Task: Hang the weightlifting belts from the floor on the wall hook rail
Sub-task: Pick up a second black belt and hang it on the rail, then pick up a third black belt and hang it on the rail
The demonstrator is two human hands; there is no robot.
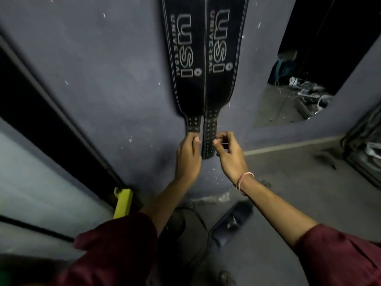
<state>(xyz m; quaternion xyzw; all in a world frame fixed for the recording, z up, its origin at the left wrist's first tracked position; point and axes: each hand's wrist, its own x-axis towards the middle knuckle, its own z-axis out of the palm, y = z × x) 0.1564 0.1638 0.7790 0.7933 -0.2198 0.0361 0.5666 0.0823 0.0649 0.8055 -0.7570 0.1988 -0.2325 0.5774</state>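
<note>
Sleeves (115, 244) frame the bottom edge. The left hand (188, 155) curls round the left belt's (185, 79) tail, and the right hand (228, 155) pinches the right belt's (222, 58) tail between thumb and fingers. Both belts hang side by side against the wall (103, 79), just above the hands. Best to draw each tail straight down, then release gently; the hooks are out of view.
</note>
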